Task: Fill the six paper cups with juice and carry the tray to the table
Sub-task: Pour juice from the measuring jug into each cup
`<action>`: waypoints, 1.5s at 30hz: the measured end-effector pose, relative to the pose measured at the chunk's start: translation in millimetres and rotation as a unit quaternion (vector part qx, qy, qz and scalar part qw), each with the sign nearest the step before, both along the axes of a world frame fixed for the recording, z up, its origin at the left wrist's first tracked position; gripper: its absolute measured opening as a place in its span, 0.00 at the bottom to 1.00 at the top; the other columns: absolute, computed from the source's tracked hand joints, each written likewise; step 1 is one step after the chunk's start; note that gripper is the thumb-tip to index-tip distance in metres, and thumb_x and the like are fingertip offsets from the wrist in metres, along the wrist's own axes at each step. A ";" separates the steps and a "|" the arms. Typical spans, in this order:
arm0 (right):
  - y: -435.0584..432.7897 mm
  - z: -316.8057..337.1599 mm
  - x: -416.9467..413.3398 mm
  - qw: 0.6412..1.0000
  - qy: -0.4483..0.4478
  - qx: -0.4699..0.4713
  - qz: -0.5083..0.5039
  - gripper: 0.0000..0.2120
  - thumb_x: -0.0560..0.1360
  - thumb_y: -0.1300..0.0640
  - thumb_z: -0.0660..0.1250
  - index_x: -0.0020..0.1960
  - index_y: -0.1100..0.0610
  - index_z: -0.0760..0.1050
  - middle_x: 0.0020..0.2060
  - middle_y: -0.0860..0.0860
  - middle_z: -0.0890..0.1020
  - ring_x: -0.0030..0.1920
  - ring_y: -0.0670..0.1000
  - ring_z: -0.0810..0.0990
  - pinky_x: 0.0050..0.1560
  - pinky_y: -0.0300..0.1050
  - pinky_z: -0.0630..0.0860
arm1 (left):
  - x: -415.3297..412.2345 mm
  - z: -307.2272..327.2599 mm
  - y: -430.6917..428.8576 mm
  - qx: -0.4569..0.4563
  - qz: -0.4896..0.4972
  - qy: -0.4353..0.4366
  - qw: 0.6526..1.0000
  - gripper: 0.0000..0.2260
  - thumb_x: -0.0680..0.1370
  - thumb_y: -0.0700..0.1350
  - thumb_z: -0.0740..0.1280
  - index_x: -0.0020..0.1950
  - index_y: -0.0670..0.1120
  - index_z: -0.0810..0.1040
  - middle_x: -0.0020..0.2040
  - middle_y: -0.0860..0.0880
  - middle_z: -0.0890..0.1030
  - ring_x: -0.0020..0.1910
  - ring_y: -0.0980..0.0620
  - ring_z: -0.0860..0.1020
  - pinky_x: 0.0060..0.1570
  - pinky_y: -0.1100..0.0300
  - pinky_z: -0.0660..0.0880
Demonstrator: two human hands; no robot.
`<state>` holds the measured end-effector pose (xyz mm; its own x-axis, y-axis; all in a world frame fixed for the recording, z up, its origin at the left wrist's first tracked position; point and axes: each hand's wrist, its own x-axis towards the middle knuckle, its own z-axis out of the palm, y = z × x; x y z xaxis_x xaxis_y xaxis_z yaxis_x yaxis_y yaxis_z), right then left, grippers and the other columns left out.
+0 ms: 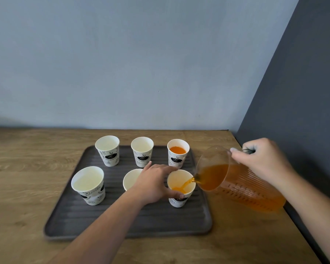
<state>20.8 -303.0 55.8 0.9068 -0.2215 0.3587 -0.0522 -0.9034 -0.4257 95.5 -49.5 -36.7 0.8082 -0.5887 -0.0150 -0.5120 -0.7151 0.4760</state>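
Note:
Six white paper cups stand in two rows on a dark ribbed tray (pixel 107 221). The back right cup (pixel 178 152) holds orange juice. My right hand (pixel 261 159) grips the handle of a clear plastic jug (pixel 236 185), tilted left, and a stream of juice runs into the front right cup (pixel 181 187). My left hand (pixel 154 183) wraps that cup's left side and steadies it. The front middle cup (pixel 131 179) is partly hidden behind my left hand. The back left cup (pixel 107 150), back middle cup (pixel 142 151) and front left cup (pixel 88 184) look dry inside.
The tray lies on a wooden counter (pixel 23 168) against a pale blue wall. A dark grey wall (pixel 303 92) closes the right side, just past the counter's edge and close behind the jug.

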 end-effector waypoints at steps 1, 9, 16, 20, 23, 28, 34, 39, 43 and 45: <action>0.5 0.7 -0.5 1.000 -0.002 -0.002 0.002 0.26 0.69 0.47 0.70 0.22 0.54 0.59 0.18 0.48 0.62 0.24 0.50 0.66 0.28 0.48 0.68 | -0.1 -0.1 0.2 -0.001 0.001 0.002 1.000 0.38 0.64 0.65 0.73 0.71 0.58 0.66 0.69 0.55 0.73 0.70 0.55 0.67 0.75 0.51 0.49; 3.9 6.5 -2.4 1.000 0.000 -0.021 0.006 0.26 0.70 0.49 0.70 0.22 0.54 0.59 0.18 0.48 0.61 0.23 0.49 0.64 0.29 0.43 0.64 | 0.0 0.5 0.8 -0.007 0.010 0.006 1.000 0.38 0.63 0.64 0.74 0.70 0.58 0.68 0.68 0.55 0.73 0.69 0.54 0.68 0.73 0.50 0.56; 7.1 11.3 -3.5 1.000 0.004 -0.019 0.010 0.25 0.71 0.50 0.70 0.23 0.55 0.61 0.19 0.49 0.63 0.23 0.49 0.65 0.29 0.41 0.64 | 0.6 -1.9 0.7 -0.002 0.018 -0.001 1.000 0.38 0.63 0.65 0.73 0.71 0.59 0.67 0.69 0.55 0.73 0.70 0.55 0.66 0.73 0.51 0.55; 8.7 13.2 -3.6 1.000 0.002 -0.017 0.011 0.26 0.71 0.50 0.70 0.22 0.55 0.60 0.19 0.49 0.63 0.23 0.49 0.65 0.29 0.41 0.63 | 1.8 -4.7 0.6 0.000 0.019 -0.001 1.000 0.38 0.63 0.66 0.73 0.71 0.60 0.67 0.69 0.55 0.72 0.72 0.55 0.64 0.75 0.50 0.52; 8.9 13.0 -3.3 1.000 0.007 -0.017 0.009 0.25 0.71 0.49 0.70 0.23 0.56 0.63 0.19 0.50 0.65 0.23 0.49 0.66 0.28 0.39 0.63 | 2.0 -5.4 0.3 0.001 0.018 -0.003 1.000 0.38 0.63 0.66 0.73 0.71 0.60 0.66 0.69 0.55 0.72 0.73 0.56 0.62 0.75 0.50 0.49; 10.4 13.6 -3.7 1.000 0.009 -0.012 0.008 0.25 0.71 0.49 0.70 0.23 0.56 0.63 0.20 0.51 0.65 0.24 0.49 0.65 0.29 0.39 0.64 | 2.3 -6.3 0.6 0.008 0.019 -0.004 1.000 0.39 0.63 0.66 0.73 0.71 0.61 0.66 0.70 0.55 0.71 0.73 0.56 0.61 0.75 0.50 0.48; 11.4 15.4 -2.4 1.000 0.008 -0.013 0.013 0.25 0.71 0.50 0.70 0.23 0.56 0.62 0.20 0.50 0.64 0.23 0.49 0.65 0.29 0.40 0.63 | 2.9 -7.1 0.0 0.011 0.022 -0.006 1.000 0.39 0.62 0.67 0.73 0.71 0.61 0.66 0.71 0.55 0.71 0.74 0.56 0.61 0.76 0.51 0.47; 11.9 15.6 -2.4 1.000 0.001 -0.014 0.019 0.25 0.71 0.50 0.70 0.23 0.56 0.61 0.19 0.49 0.63 0.23 0.49 0.64 0.29 0.39 0.62 | 3.0 -7.4 -0.2 0.013 0.025 -0.004 1.000 0.39 0.62 0.67 0.73 0.71 0.61 0.66 0.71 0.54 0.71 0.74 0.56 0.60 0.76 0.50 0.48; 12.9 15.2 -0.8 1.000 0.004 -0.017 0.018 0.25 0.71 0.50 0.70 0.23 0.56 0.62 0.19 0.50 0.63 0.23 0.49 0.64 0.29 0.40 0.63 | 2.8 -5.5 0.0 0.018 0.026 0.002 0.999 0.39 0.62 0.67 0.73 0.71 0.61 0.65 0.72 0.53 0.69 0.75 0.55 0.59 0.76 0.49 0.47; 13.4 14.8 -0.5 1.000 0.004 -0.014 0.020 0.25 0.71 0.50 0.70 0.23 0.56 0.62 0.19 0.50 0.64 0.23 0.49 0.64 0.29 0.40 0.64 | 1.8 -4.2 -0.1 0.019 0.026 -0.001 0.999 0.39 0.63 0.66 0.73 0.71 0.61 0.65 0.72 0.53 0.69 0.74 0.55 0.59 0.76 0.50 0.47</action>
